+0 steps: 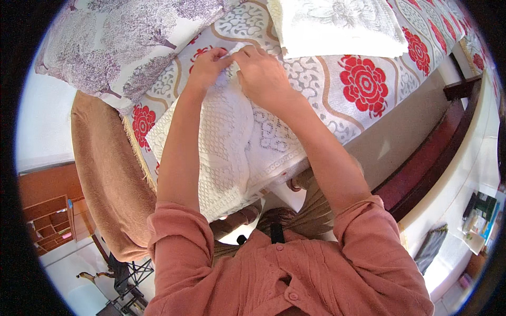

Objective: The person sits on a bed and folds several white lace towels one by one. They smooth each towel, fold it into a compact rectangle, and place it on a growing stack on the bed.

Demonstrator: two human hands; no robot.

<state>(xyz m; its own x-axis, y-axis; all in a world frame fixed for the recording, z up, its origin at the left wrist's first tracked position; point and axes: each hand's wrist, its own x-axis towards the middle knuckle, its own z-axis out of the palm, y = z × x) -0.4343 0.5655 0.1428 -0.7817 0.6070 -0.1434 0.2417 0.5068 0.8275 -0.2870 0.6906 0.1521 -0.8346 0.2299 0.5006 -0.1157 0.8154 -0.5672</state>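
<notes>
A white towel [224,131] with a raised lattice pattern lies spread over the near side of the bed, its middle rumpled into soft folds. At its far edge, my left hand [211,67] pinches the fabric between thumb and fingers. Close beside it, my right hand [262,75] is bent over the same edge with its fingers closed on the cloth; the fingertips are partly hidden. Another white towel [337,29], folded into a flat rectangle, sits just beyond my right hand.
The bed cover [321,100] has red flowers and grey scrolls. A pillow [116,47] printed with purple-grey trees rests at the far left, above a brown blanket [105,174] draped over the side. Dark wooden bed-frame rails [421,158] run along the right. Wooden shelves [55,226] stand lower left.
</notes>
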